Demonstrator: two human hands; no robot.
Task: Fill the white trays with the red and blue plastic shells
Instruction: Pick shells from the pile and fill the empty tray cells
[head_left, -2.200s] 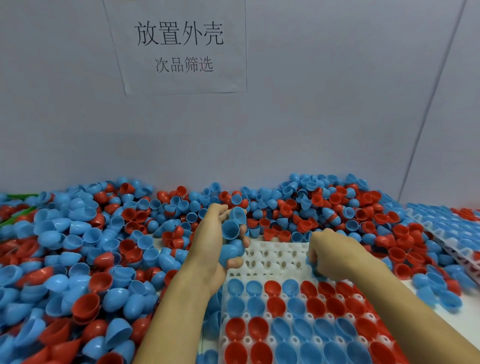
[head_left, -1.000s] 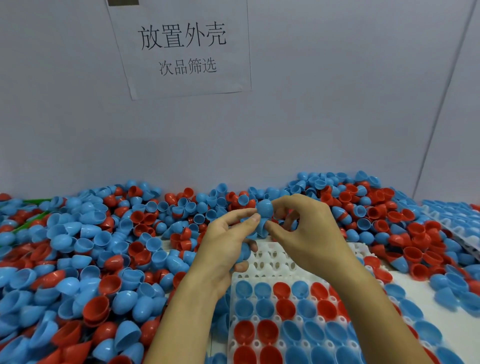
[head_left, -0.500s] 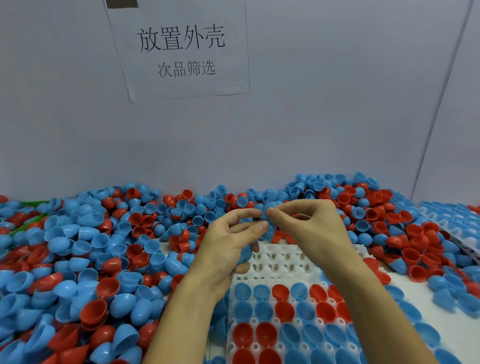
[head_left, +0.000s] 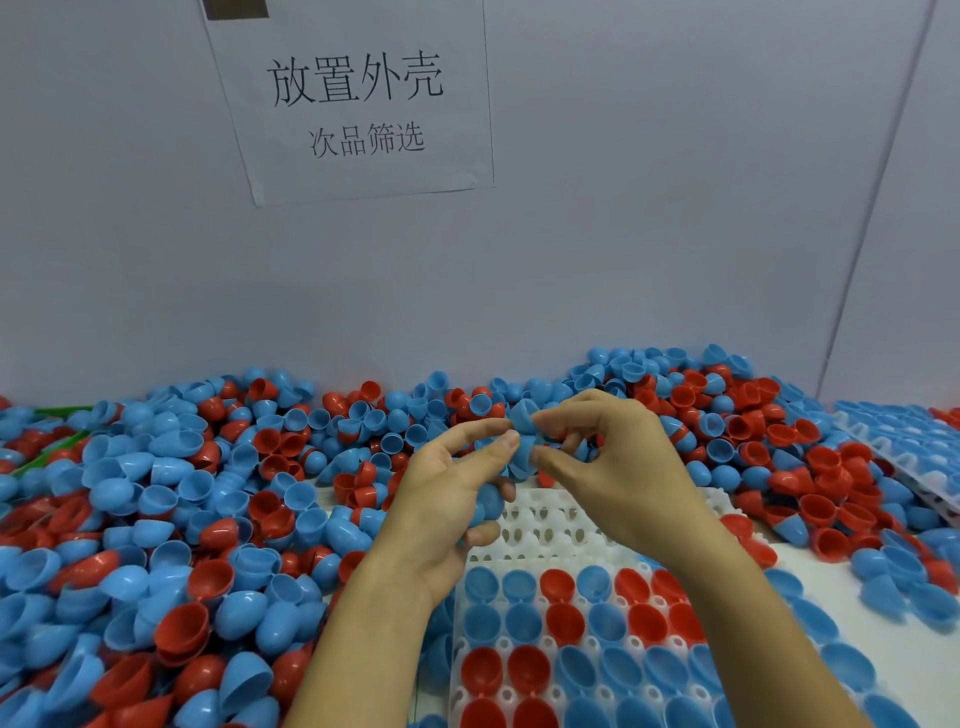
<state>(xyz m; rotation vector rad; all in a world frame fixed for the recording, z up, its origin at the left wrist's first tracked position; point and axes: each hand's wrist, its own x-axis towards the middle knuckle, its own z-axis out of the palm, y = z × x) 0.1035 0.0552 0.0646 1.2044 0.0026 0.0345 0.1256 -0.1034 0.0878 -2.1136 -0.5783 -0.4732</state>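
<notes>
Head view only. Both hands raised above the far end of the white tray (head_left: 550, 525), fingertips meeting over a small cluster of blue shells (head_left: 522, 441).

Left hand (head_left: 447, 499): index finger and thumb extended toward the cluster, touching it; lower fingers curled around at least one more blue shell (head_left: 488, 506) kept against the palm. Right hand (head_left: 613, 467): thumb and forefinger pinching the cluster from the right, remaining fingers loosely bent. Appears to be separating nested shells; judged, not certain.

Handling, as judged: thin moulded plastic half-eggs, very light, stiff but likely to flex at the rim. Smooth and glossy, so probably slippery; tend to nest and stick together. Best taken at the rim with a two-finger pinch, or cupped on the domed back. Low breakage risk; main risk a dropped or doubled shell in one cell.

Counts: hands, two. Trays, two in view: the near one under the hands, a second tray (head_left: 898, 441) far right, mostly filled with blue. Near tray: near rows filled, red and blue mixed, open side up; about three far rows of empty cells. Loose pile of shells (head_left: 197, 519) left and far: hundreds, not countable, blue outnumbering red. Paper sign (head_left: 358, 104) on the wall, one.
</notes>
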